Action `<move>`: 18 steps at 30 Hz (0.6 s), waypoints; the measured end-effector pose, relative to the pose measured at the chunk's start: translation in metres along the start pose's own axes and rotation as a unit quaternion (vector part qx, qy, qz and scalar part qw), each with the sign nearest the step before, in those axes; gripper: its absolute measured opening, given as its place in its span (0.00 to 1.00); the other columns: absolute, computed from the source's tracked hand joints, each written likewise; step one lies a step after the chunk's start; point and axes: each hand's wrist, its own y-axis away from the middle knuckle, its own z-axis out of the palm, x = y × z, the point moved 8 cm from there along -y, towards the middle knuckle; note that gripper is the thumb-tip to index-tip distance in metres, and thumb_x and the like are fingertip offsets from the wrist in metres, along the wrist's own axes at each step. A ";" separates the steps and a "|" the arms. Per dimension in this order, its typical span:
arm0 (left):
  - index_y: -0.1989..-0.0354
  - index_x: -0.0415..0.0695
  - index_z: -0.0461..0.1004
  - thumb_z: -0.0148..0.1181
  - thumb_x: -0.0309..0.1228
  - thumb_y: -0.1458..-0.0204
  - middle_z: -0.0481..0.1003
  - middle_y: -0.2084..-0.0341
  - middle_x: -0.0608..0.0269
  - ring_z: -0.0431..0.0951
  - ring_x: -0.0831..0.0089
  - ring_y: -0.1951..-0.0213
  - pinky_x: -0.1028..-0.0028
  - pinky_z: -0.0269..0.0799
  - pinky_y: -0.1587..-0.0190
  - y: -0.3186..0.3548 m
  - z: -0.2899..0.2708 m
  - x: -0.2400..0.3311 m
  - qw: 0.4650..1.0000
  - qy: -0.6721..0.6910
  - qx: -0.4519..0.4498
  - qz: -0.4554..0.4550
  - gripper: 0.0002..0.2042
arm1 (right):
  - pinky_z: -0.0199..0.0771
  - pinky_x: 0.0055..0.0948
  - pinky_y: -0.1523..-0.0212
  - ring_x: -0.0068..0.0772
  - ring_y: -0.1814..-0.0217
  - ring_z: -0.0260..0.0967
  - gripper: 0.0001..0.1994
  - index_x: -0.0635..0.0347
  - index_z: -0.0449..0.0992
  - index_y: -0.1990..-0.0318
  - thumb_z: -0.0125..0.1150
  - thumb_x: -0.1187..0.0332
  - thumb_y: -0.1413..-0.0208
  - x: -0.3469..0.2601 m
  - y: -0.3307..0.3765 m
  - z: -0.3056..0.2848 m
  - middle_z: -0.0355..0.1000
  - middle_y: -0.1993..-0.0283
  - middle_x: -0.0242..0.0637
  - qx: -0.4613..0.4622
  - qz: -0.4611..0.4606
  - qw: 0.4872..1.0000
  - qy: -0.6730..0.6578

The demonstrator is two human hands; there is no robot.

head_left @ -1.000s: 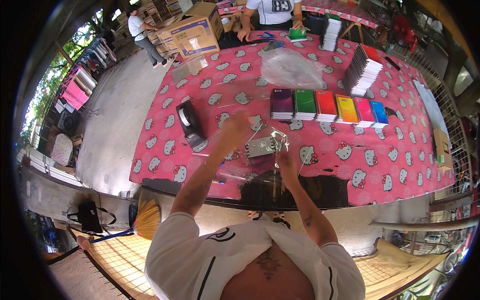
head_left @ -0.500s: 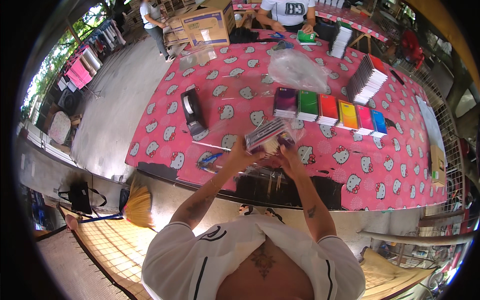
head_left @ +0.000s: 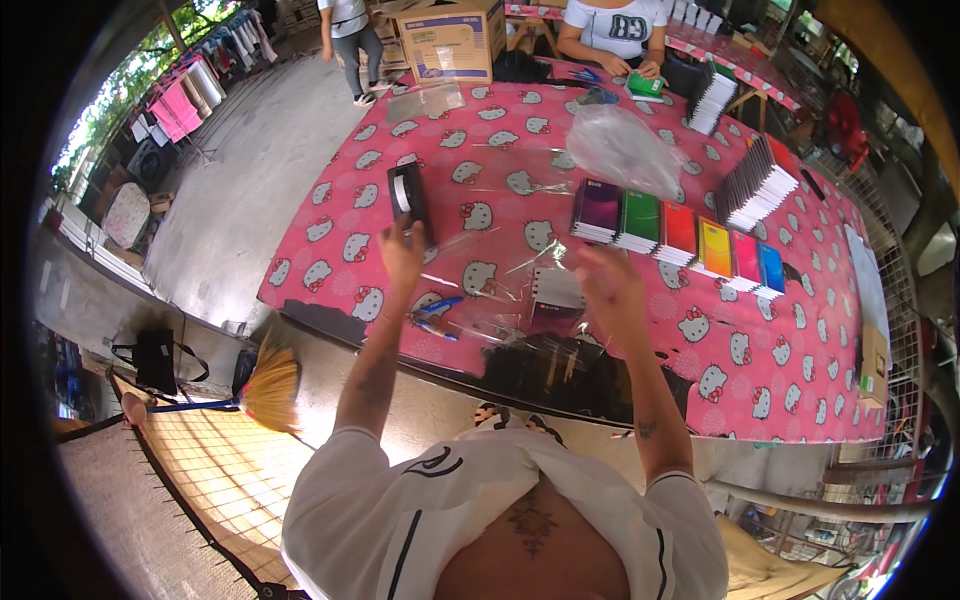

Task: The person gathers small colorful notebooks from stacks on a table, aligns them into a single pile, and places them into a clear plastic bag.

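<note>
My left hand (head_left: 403,252) is at the near end of a black tape dispenser (head_left: 421,212) with a pale roll in it. Its fingers are bent together there; whatever they pinch is too small to make out. A small stack of spiral notebooks (head_left: 556,290) lies near the table's front edge, with shiny clear plastic (head_left: 543,254) about its far side. Just right of that stack hovers my right hand (head_left: 610,290), its fingers smeared by motion near the plastic. Blue pens or cutters (head_left: 438,306) lie between my forearms.
Notebook stacks in several colours (head_left: 678,232) form a row at right, before a taller stack (head_left: 757,182). Beyond lies a crumpled plastic bag (head_left: 625,150). A person (head_left: 615,38) handles a green notebook across the pink table; another stands by a carton (head_left: 452,42).
My left hand has left the notebook bundle and reached the tape dispenser. The bundle, held up before, now rests on the table, and my right hand has shifted to its right side.
</note>
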 end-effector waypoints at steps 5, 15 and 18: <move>0.59 0.37 0.81 0.68 0.33 0.52 0.81 0.67 0.59 0.79 0.68 0.63 0.72 0.72 0.59 -0.020 0.061 -0.087 0.872 0.250 -0.162 -0.389 0.15 | 0.70 0.39 0.50 0.40 0.58 0.75 0.13 0.55 0.80 0.59 0.69 0.60 0.48 -0.023 0.010 0.042 0.77 0.60 0.37 -0.087 -0.087 0.959 0.257; 0.63 0.42 0.82 0.68 0.30 0.52 0.82 0.71 0.60 0.82 0.71 0.65 0.65 0.77 0.61 0.011 0.019 -0.105 0.966 -0.029 -0.046 -0.251 0.09 | 0.67 0.40 0.51 0.38 0.61 0.76 0.16 0.55 0.80 0.55 0.69 0.59 0.50 -0.019 0.006 0.060 0.79 0.63 0.35 -0.080 -0.081 0.958 0.263; 0.61 0.44 0.81 0.66 0.27 0.49 0.82 0.68 0.57 0.82 0.71 0.62 0.65 0.78 0.61 -0.018 0.018 0.006 0.952 -0.230 -0.186 -0.081 0.07 | 0.67 0.42 0.50 0.38 0.60 0.77 0.18 0.54 0.80 0.53 0.69 0.58 0.50 -0.001 0.011 0.051 0.80 0.60 0.35 -0.074 -0.041 0.956 0.281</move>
